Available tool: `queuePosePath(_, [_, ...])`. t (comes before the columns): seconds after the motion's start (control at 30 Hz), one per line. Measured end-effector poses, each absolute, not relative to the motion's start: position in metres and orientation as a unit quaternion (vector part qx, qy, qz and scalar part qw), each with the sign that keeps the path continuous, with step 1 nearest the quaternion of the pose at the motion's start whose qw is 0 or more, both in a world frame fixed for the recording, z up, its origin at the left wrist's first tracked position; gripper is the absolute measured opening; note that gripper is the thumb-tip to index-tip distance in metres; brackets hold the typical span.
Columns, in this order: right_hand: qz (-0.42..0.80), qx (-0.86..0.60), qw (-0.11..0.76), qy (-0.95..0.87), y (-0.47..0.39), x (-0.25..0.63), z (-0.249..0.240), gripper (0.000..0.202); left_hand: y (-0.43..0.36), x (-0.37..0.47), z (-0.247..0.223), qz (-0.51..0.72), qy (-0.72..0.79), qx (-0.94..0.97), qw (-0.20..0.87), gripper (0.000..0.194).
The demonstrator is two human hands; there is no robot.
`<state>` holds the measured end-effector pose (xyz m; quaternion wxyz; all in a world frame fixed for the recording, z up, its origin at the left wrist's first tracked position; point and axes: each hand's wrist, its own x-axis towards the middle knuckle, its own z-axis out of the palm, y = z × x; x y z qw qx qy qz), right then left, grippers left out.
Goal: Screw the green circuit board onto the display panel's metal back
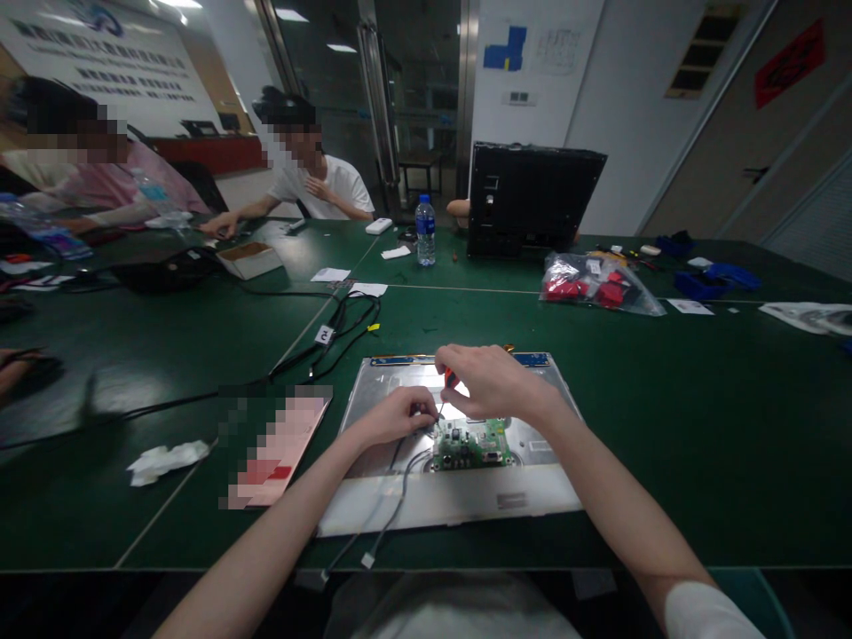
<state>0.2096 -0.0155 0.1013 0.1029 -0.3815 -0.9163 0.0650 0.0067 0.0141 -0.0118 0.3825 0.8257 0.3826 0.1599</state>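
A bare metal display panel [392,390] lies flat on the table before me, with a green circuit board [469,444] on its middle. My right hand [489,382] is closed around a screwdriver [451,378] with a red and black handle. The screwdriver points down, its tip by the board's upper left corner. Close to that tip, my left hand [409,413] pinches its fingertips together; whatever lies between them is too small to make out. Grey cables [404,497] with white plugs run from the board's left side over the panel's front edge.
Left of the panel lies a pink sheet [286,444], partly pixelated, and a crumpled tissue [168,461]. Black cables [293,359] cross the table. Farther back stand a water bottle [425,235], a black monitor [532,200] and a plastic bag [599,284] with red items. Other people sit at the left.
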Motion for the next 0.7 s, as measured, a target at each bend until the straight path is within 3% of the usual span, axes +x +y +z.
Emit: queuePosePath(0.7, [0.042,-0.416,0.083,-0.905,-0.0126,0.2069,0.0995,0.017,0.0135,0.0067,-0.0109,0.154,0.387,0.822,0.388,0.009])
